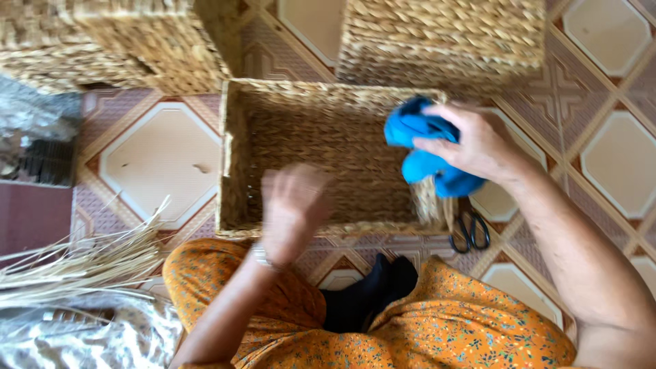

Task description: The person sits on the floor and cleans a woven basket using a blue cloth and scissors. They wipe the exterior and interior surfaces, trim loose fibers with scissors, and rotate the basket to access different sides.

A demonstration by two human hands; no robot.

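Head view: woven basket (328,137) body complete; right hand (471,147) clamped on blue cloth (424,147) at rim; left hand (294,205) blurred, grip indeterminate; loose straw (82,263) unused.

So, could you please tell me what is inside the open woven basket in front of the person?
Only the woven basket's own floor shows. The left hand and the blue cloth in the right hand cover parts of it.
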